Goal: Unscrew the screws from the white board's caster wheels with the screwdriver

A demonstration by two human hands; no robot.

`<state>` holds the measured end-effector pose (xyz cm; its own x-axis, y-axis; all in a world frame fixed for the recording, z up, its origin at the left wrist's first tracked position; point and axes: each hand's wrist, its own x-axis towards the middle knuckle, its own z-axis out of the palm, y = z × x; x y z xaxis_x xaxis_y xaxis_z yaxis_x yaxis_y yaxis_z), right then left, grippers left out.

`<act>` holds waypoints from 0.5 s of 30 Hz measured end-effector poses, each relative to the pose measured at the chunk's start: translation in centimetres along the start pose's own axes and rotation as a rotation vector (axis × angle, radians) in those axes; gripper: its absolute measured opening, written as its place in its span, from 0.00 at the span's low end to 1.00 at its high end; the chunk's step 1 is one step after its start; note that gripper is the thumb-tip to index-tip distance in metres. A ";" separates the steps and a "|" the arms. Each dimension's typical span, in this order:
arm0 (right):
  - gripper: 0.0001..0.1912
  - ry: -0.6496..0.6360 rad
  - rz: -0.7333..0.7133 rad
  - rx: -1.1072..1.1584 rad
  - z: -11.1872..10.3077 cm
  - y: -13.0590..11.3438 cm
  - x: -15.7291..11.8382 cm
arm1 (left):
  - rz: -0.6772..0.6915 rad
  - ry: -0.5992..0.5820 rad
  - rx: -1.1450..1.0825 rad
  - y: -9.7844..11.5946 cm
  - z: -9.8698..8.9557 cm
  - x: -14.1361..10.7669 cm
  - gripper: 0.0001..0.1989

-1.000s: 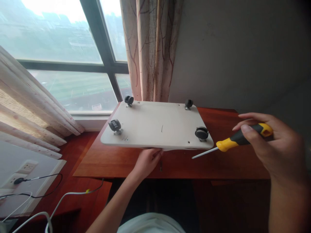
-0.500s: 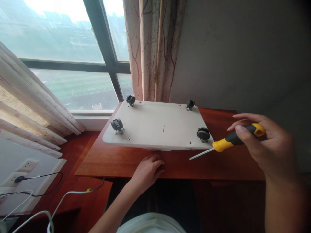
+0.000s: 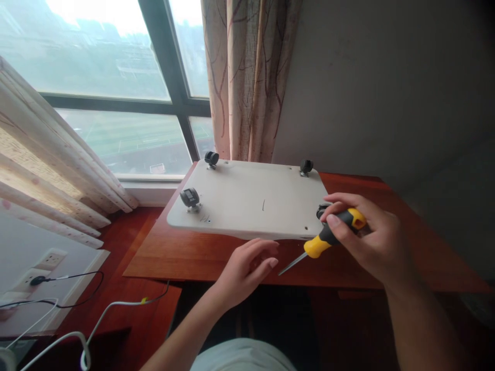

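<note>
A white board [image 3: 247,198] with rounded corners lies flat, a black caster [image 3: 190,198] standing up near its front left corner and others at the remaining corners. My right hand [image 3: 358,232] grips the yellow and black handle of a screwdriver [image 3: 317,246] and partly covers the front right caster. The metal shaft points down and left, its tip close to my left hand. In front of the board's near edge is my left hand [image 3: 251,265], fingers bent and apart from the thumb, with nothing visible between them.
Under the board is a reddish wooden table [image 3: 154,260]. Behind it stand a window [image 3: 116,139], curtains [image 3: 251,77] and a grey wall [image 3: 379,103]. Wall sockets [image 3: 52,259] and white and black cables are at the lower left.
My right hand has moved left with the screwdriver, bringing the tip closer to my left hand. My left hand has shifted slightly right, its thumb and fingers now spread. The view has shifted slightly.
</note>
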<state>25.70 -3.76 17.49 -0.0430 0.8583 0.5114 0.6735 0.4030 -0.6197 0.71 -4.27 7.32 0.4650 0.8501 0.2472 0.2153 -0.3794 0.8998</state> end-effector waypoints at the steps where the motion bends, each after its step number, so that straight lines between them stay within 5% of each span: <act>1: 0.12 -0.030 -0.024 0.013 0.7 -0.5 0.0 | 0.032 0.009 -0.055 0.9 -0.1 0.4 0.15; 8: 0.13 -0.119 -0.152 0.053 3.2 -2.3 0.7 | 0.178 0.060 0.114 3.5 -0.3 2.8 0.15; 15: 0.12 0.274 -0.113 -0.049 -0.6 2.3 7.0 | 0.075 0.148 0.100 0.1 -1.5 2.6 0.11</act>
<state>27.44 2.98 19.98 0.0766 0.6886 0.7211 0.7111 0.4692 -0.5236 0.61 -1.58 8.62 0.3528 0.8596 0.3695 0.2722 -0.4721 0.8385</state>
